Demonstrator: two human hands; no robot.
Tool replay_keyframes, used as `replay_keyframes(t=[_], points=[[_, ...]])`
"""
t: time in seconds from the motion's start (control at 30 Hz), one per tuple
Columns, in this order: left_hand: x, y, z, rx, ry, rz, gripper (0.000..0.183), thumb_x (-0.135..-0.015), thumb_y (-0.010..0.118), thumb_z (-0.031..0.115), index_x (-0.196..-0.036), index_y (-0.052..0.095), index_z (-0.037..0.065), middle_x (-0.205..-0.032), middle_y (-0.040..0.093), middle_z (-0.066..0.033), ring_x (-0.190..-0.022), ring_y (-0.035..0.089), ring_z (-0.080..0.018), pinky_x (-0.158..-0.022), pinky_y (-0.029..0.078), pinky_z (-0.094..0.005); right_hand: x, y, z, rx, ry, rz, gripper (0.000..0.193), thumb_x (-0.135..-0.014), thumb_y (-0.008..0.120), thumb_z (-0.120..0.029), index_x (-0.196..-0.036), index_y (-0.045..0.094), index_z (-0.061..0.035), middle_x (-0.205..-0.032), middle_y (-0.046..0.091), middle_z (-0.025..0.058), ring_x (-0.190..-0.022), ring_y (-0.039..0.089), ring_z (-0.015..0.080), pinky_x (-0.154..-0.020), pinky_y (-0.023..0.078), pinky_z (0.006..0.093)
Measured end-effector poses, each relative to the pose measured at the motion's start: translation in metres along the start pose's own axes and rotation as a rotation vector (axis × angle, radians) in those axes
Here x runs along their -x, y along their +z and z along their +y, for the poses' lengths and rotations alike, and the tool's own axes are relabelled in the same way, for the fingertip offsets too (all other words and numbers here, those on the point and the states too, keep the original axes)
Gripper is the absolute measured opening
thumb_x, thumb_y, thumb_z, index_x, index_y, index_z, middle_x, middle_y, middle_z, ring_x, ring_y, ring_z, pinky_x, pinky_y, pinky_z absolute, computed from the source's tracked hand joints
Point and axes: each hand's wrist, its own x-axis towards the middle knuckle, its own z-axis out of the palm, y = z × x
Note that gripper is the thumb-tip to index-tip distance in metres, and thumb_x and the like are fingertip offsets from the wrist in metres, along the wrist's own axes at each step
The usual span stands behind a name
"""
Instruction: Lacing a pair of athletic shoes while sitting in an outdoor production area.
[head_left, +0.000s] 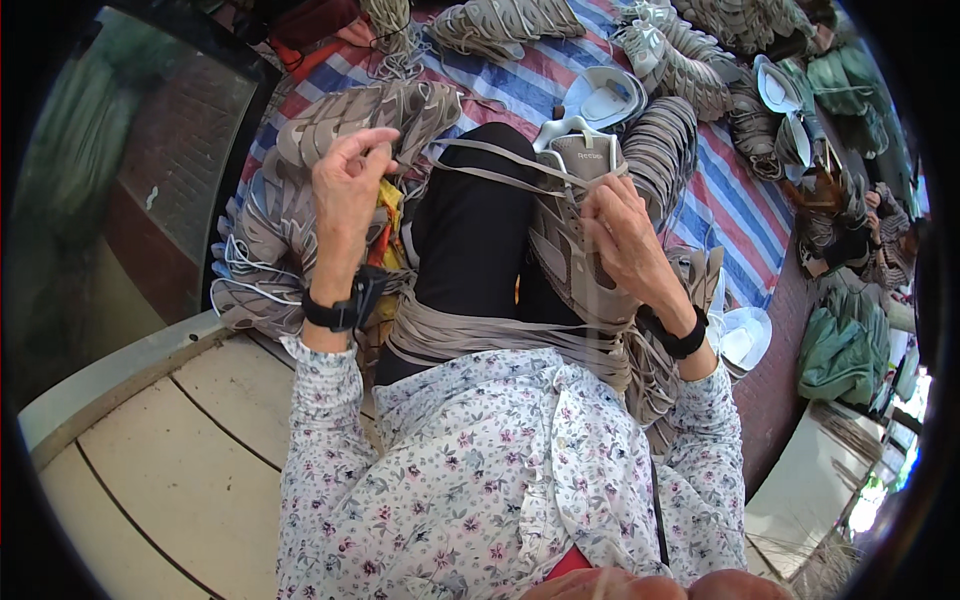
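Note:
A grey-beige shoe upper with white edging stands against my right thigh, its tongue toward the top. My right hand is at its eyelets, fingers curled and pinching the flat grey shoelace. Two strands of this lace stretch leftward over my black-trousered knee. My left hand is raised on the left, thumb and fingertips pinched together at the far end of the strands. The exact grip there blends with the similar-coloured uppers behind. A thick bundle of loose laces lies across my lap.
Stacked shoe uppers lie left of my legs, and another nested row stands to the right. More stacks and white shoe-shaped forms rest on a striped sheet. Green bags and another person's hand are at far right.

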Motion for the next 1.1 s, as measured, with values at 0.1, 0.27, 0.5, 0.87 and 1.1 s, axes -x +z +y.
replay_keyframes(t=[0.1,0.27,0.5,0.87,1.1], points=[[0.023,0.013,0.000,-0.066,0.083,0.002,0.017,-0.095,0.064,0.012,-0.107,0.074,0.007,-0.098,0.069,0.0029,-0.074,0.061,-0.0032,-0.061,0.041,-0.0179,0.001,-0.002,0.000,-0.051,-0.024,-0.015,0.016,-0.081,0.061,0.005,-0.089,0.051,-0.0039,-0.095,0.049,0.0109,-0.095,0.048,0.0315,-0.083,0.038,0.0402],[0.049,0.047,0.008,0.063,0.052,-0.306,0.016,-0.096,0.060,0.008,-0.105,0.074,0.005,-0.093,0.068,0.0008,-0.071,0.062,-0.0042,-0.063,0.046,-0.0182,-0.005,-0.007,-0.011,0.018,0.011,-0.069,0.016,-0.081,0.061,0.005,-0.090,0.053,-0.0050,-0.089,0.055,0.0094,-0.093,0.051,0.0281,-0.083,0.037,0.0377],[0.062,0.076,0.009,0.119,-0.091,-0.582,0.018,-0.098,0.058,0.011,-0.105,0.073,0.003,-0.087,0.069,-0.0018,-0.068,0.064,-0.0041,-0.056,0.046,-0.0168,-0.004,-0.002,-0.032,-0.219,0.059,-0.143,0.015,-0.077,0.067,0.000,-0.089,0.064,-0.0080,-0.081,0.060,0.0040,-0.086,0.054,0.0223,-0.082,0.037,0.0375],[0.053,0.099,0.009,0.619,-0.715,-0.752,0.029,-0.103,0.053,0.021,-0.104,0.065,-0.005,-0.080,0.066,-0.0042,-0.048,0.044,0.0012,-0.042,0.033,-0.0114,0.025,0.006,-0.152,-0.771,-0.423,-0.304,0.011,-0.082,0.068,-0.008,-0.086,0.059,-0.0055,-0.077,0.047,0.0063,-0.075,0.050,0.0239,-0.072,0.033,0.0375],[0.068,0.058,0.062,0.600,-0.359,-0.665,0.025,-0.102,0.055,0.018,-0.093,0.064,-0.004,-0.074,0.059,-0.0003,-0.050,0.039,-0.0002,-0.048,0.029,-0.0141,0.043,0.004,-0.137,-1.008,-0.239,-0.443,0.014,-0.090,0.064,-0.009,-0.100,0.057,-0.0026,-0.089,0.060,0.0087,-0.080,0.063,0.0241,-0.066,0.046,0.0381]])
